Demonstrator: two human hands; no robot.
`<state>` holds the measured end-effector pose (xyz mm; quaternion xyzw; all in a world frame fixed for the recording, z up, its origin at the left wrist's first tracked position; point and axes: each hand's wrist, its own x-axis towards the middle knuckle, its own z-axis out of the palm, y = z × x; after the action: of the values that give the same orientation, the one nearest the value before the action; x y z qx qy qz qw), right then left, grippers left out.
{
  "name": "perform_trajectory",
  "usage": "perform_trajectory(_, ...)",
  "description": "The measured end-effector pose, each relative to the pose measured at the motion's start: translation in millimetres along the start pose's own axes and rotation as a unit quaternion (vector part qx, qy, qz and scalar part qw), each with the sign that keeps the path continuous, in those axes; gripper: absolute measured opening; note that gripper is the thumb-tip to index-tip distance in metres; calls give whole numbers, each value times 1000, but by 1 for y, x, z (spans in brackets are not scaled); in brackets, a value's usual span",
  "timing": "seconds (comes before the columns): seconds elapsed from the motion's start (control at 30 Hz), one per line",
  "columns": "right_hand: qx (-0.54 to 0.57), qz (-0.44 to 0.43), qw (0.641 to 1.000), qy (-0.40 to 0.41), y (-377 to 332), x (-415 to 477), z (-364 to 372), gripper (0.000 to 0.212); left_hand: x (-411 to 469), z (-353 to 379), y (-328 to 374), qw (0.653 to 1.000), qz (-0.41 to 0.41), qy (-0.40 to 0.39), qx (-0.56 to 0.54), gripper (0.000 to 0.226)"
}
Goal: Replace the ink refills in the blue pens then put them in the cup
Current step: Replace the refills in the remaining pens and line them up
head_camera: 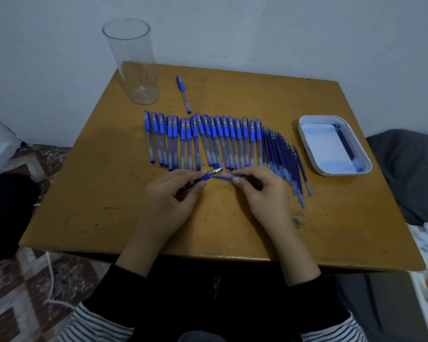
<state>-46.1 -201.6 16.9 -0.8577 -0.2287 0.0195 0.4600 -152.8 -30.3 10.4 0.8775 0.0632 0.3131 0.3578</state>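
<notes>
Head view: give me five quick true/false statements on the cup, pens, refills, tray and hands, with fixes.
1. The clear cup holds several pens. False: it holds none.
2. A single pen lies apart from the row of pens, nearer the cup. True.
3. The loose refills lie at the row's left end. False: they lie at its right end, toward the white tray.
4. The tray holds nothing. False: a dark blue stick lies along its right side.
5. The left hand holds a pen piece with a blue grip; the right hand pinches a thin blue refill. True.
</notes>
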Motion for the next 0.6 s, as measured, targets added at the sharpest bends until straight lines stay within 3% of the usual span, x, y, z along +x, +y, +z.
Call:
perform_trajectory(0.2, 94, -18, 995, 21, 0, 3, -11, 16, 0, -2, 3, 1000, -4, -7, 2, 25)
perform_trajectory(0.33, 126, -23, 992, -15, -2, 9, -16, 18, 0, -3, 5, 1000, -6, -8, 0, 25)
perform_trajectory(0.6, 126, -65, 989, -42, -5, 22, -21, 19, 0, 0, 0, 1000, 1, -1, -10, 25)
